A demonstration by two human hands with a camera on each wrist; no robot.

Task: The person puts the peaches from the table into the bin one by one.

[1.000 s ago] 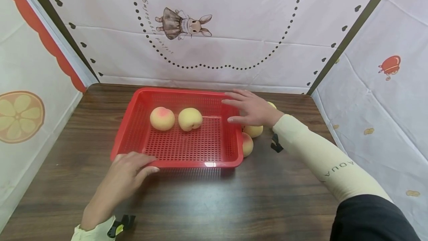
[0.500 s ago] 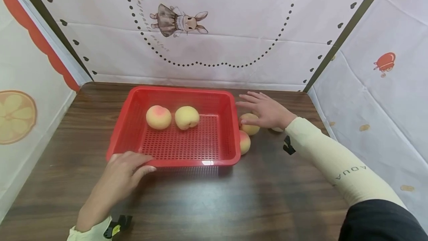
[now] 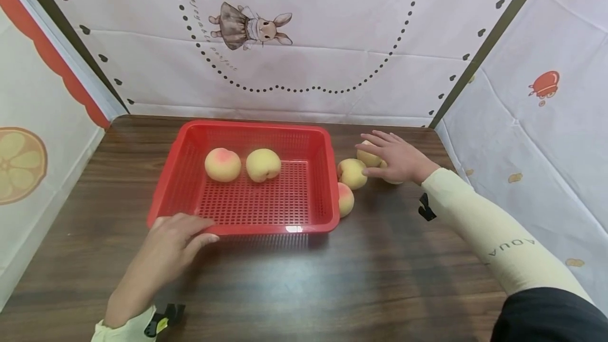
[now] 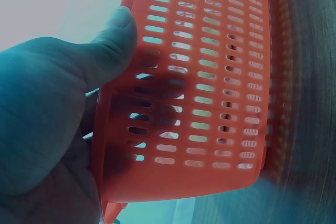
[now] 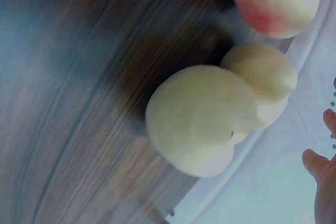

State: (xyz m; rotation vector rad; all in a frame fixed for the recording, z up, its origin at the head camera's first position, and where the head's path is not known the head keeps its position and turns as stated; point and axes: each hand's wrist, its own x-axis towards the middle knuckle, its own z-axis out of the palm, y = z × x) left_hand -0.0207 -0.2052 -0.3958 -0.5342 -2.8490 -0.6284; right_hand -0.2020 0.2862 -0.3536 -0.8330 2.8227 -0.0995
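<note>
A red plastic basket (image 3: pixel 332 189) holds two peaches, one with a pink blush (image 3: pixel 222 165) and one plain yellow (image 3: pixel 263 165). My left hand (image 3: pixel 166 255) grips its near-left rim; in the left wrist view the thumb (image 4: pixel 118 35) presses the slotted outer wall (image 4: pixel 194 108) and the fingers pass behind it. Several more peaches lie right of the basket, such as a yellow one (image 3: pixel 351 174) and a blushed one (image 3: pixel 346 200). Over the farther peaches my right hand (image 3: pixel 399 158) hovers with fingers spread, partly covering them. The right wrist view shows a pale peach (image 5: pixel 194 119) close by.
The dark wood table (image 3: pixel 304 284) is enclosed by a white printed cloth at the back (image 3: pixel 332 25) and on the sides. The basket stands near the back edge. Table surface extends in front of it.
My right hand has moved rightward from above the basket's right rim to over the loose peaches, uncovering some of them. My left hand keeps its hold on the basket.
</note>
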